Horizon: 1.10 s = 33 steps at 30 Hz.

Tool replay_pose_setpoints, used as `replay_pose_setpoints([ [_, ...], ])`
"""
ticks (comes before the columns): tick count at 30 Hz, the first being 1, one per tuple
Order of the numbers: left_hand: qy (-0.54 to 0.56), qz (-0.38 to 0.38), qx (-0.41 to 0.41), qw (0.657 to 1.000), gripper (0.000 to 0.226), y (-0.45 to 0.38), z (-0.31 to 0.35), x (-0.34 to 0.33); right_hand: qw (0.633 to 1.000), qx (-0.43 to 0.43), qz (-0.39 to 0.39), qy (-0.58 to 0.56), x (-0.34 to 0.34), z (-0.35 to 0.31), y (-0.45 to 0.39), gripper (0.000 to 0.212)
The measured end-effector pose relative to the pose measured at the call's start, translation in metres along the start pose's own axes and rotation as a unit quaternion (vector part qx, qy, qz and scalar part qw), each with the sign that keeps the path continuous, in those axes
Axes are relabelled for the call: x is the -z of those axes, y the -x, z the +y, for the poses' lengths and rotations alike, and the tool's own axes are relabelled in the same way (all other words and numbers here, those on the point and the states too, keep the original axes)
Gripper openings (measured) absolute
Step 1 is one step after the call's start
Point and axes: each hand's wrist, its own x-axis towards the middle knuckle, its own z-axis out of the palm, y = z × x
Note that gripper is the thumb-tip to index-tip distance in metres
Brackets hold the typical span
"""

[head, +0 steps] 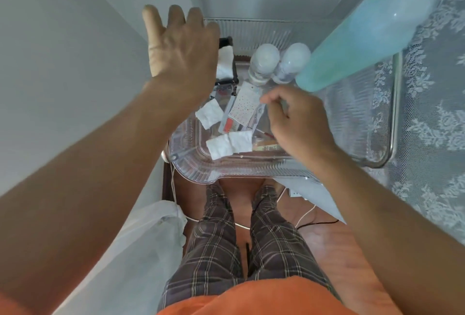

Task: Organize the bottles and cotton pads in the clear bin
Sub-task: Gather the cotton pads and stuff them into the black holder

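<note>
Fingers [176, 16] of our left hand [180, 55] are spread apart and hold nothing as the hand hangs above the far-left corner of the clear bin [191, 164]; our right hand [299, 123] reaches in from the near-right side with its thumb and forefinger pinched together, though we cannot tell whether they grip the clear sleeve of the dotted packet [245, 104] just beside their tips. Beyond the right fingertips stand two bottles with white caps, one larger [264, 63] and one smaller [292, 63], side by side and touching or nearly so. To the right of those, a long teal bottle [362, 45] rises at a slant toward the far right. Left of the right fingertips a single cotton pad [209, 114] lies flat on the bin's floor, and nearer to us than that pad lie two more pads [229, 144], overlapping. Below the left fingers a dark-framed holder [227, 63] keeps a stack of white pads. A lace-patterned cloth [432, 123] covers the surface to the right of our right hand, and plaid trousers [241, 246] show beneath both arms
</note>
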Motion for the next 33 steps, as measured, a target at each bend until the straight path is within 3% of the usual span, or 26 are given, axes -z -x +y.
replay_pose_setpoints([
  [4,0.060,0.051,0.005,0.997,0.021,0.021,0.007,-0.002,0.996,-0.028,-0.083,0.023,-0.015,0.014,0.034,0.021],
  [7,0.083,0.011,-0.027,0.996,0.019,0.038,0.014,-0.005,0.991,0.001,-0.120,0.052,-0.025,0.014,0.037,0.022],
  [11,0.053,-0.014,-0.058,0.997,0.022,0.041,0.014,-0.018,0.982,0.042,-0.158,0.091,-0.046,0.006,0.018,0.028],
  [14,0.007,-0.027,-0.067,0.997,0.010,0.037,0.009,-0.025,0.965,0.085,-0.202,0.143,-0.070,0.001,-0.004,0.030],
  [18,-0.016,-0.042,-0.069,0.997,0.023,0.031,0.006,-0.018,0.937,0.138,-0.244,0.207,-0.102,-0.004,-0.027,0.014],
  [22,0.084,0.013,-0.025,0.996,0.027,0.037,0.007,-0.012,0.937,0.164,-0.185,0.246,-0.119,0.001,-0.033,0.031],
  [26,0.201,0.109,0.036,0.973,0.024,0.075,0.018,-0.009,0.956,0.152,-0.097,0.231,-0.116,0.006,-0.039,0.020],
  [30,0.198,0.034,0.037,0.979,0.018,0.112,0.030,-0.031,0.942,0.130,-0.139,0.277,-0.096,0.029,-0.043,0.032],
  [33,0.163,-0.071,0.013,0.984,0.023,0.117,0.041,-0.054,0.948,0.035,-0.137,0.285,-0.074,0.045,-0.035,0.026],
])
